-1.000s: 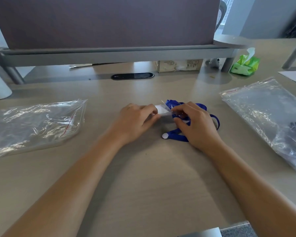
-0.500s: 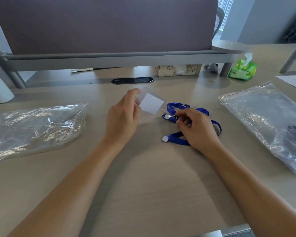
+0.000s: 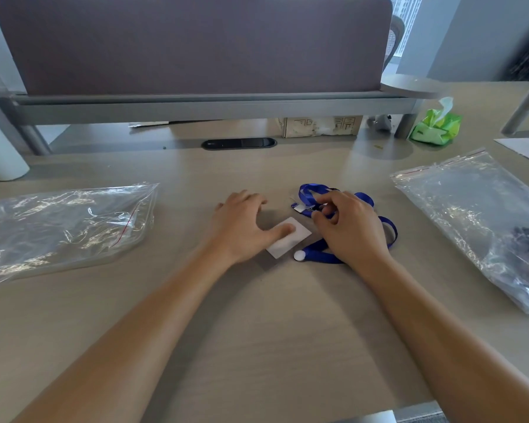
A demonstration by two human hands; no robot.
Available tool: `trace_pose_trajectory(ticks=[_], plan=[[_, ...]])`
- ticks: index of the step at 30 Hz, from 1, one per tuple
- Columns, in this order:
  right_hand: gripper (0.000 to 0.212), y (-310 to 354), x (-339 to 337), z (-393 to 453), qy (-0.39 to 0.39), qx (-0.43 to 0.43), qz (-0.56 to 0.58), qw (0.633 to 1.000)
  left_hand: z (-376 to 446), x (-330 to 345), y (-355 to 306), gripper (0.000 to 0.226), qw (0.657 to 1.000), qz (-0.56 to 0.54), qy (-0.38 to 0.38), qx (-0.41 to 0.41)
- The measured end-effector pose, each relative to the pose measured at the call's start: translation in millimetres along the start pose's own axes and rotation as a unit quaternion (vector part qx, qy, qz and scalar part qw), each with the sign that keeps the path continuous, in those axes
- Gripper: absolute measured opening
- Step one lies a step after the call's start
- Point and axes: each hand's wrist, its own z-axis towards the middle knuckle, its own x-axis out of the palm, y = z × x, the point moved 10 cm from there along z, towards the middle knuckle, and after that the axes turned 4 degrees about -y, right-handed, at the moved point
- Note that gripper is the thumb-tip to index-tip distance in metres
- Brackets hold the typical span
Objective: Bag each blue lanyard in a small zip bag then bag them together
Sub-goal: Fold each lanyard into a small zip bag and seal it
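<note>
Lanyard (image 3: 316,254) on wooden desk (image 3: 257,331)

Pale wood-grain desk (image 3: 257,346) under daylight; beyond the hands, dark fabric partition (image 3: 196,41) on grey metal rail (image 3: 211,108). Far right, bright window (image 3: 405,22) beside grey wall (image 3: 458,35).

The left hand (image 3: 245,227) is lowering the white card (image 3: 289,238) onto the desk (image 3: 257,315) beside the lanyard (image 3: 318,254), thumb seemingly pressing it flat.
</note>
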Motion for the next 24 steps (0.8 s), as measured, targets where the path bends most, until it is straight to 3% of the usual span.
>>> trace_pose_trajectory(ticks=[3,5,11,16,24], plan=[[0.027,-3,0,4,0.010,-0.004,-0.017,1.000,-3,15,-6,0.098,0.992,0.104,0.070,0.017],[0.029,0,2,8,0.027,-0.013,-0.030,0.999,-2,17,-7,0.092,0.990,0.119,0.075,0.025],[0.031,23,12,21,0.081,-0.055,-0.089,0.991,1,13,2,0.076,0.996,0.020,0.080,-0.014],[0.027,27,30,31,0.118,-0.068,-0.154,0.979,-2,1,2,0.078,0.997,-0.034,0.067,-0.023],[0.020,16,4,27,-0.003,-0.025,-0.016,1.000,2,-22,0,0.055,0.993,-0.108,-0.033,0.020]])
